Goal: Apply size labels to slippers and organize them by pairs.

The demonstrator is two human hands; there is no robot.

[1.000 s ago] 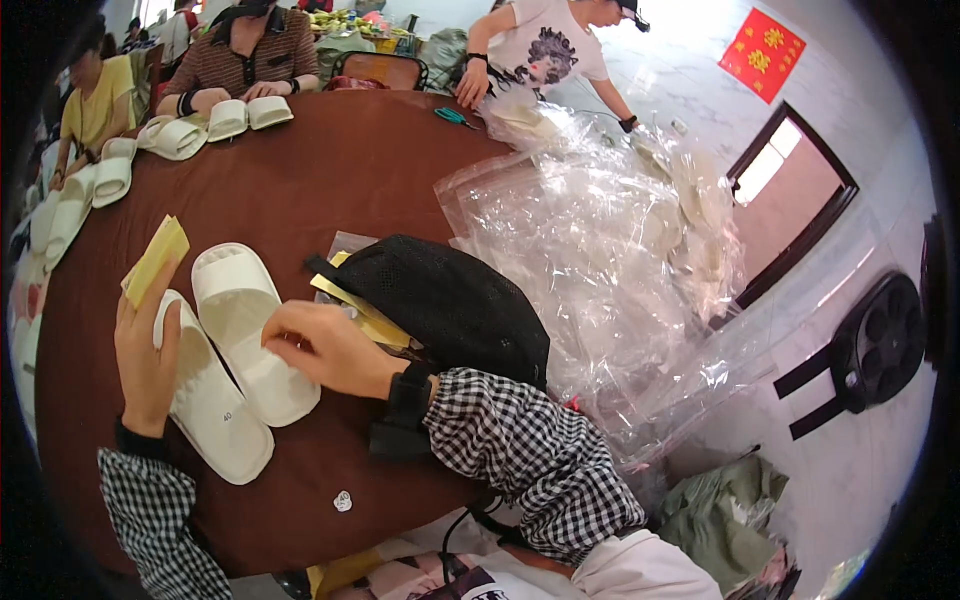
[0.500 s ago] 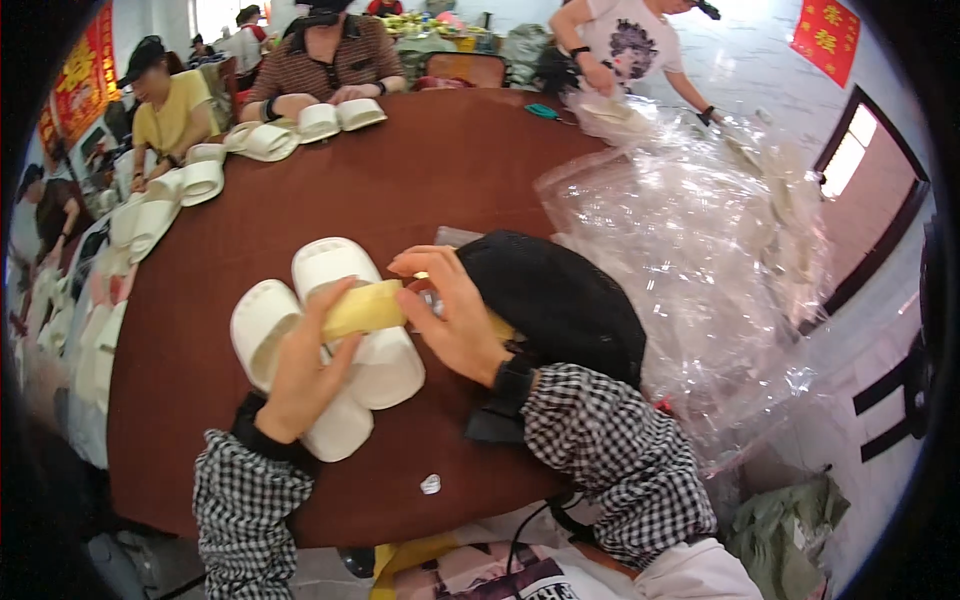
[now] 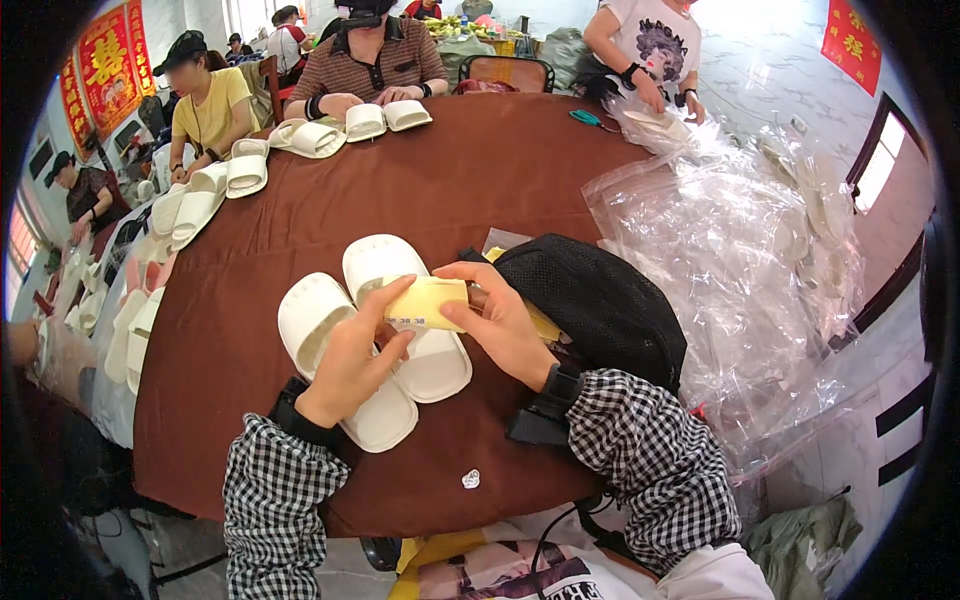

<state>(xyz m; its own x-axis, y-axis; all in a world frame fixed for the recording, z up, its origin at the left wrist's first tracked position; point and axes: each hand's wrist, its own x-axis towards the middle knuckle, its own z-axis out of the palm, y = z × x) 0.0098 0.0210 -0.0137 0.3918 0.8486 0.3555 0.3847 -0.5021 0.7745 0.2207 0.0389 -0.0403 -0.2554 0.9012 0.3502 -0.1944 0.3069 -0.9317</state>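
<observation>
Brown desk, round at the back. Pair of white slippers nr the middle, side by side. Black bag just R of them, then lots of clear plastic. Tiny white sticker nr front edge. More slippers along back L edge.

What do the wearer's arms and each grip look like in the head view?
The left grip and right grip are bare, ungloved. A black band circles the left wrist; another is on the right, with a flat black piece beside it. Black-and-white checked sleeves cover both forearms; a plain pale sleeve shows above the right one.
</observation>
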